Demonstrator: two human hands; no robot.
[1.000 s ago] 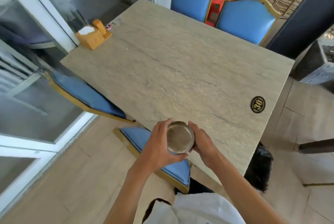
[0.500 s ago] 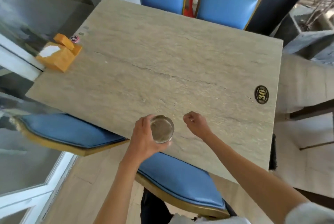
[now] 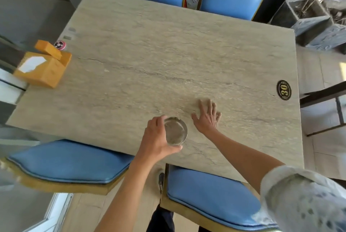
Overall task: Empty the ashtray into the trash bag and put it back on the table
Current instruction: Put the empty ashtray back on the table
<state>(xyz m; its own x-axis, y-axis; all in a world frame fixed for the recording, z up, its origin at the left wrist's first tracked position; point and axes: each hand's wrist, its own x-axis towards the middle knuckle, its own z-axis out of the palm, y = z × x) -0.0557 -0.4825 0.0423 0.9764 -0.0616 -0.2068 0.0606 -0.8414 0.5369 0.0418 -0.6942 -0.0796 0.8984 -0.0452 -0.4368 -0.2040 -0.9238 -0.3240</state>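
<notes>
Left hand (image 3: 159, 138) wraps ashtray (image 3: 175, 131) over table (image 3: 168, 54) near edge; right hand (image 3: 206, 117) flat, empty. Set down level, farther in.

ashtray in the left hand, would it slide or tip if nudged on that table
The ashtray looks like shiny metal, low and round, so it would probably slide on the smooth table rather than tip. The left hand holds it alone, so it is likely light.
</notes>
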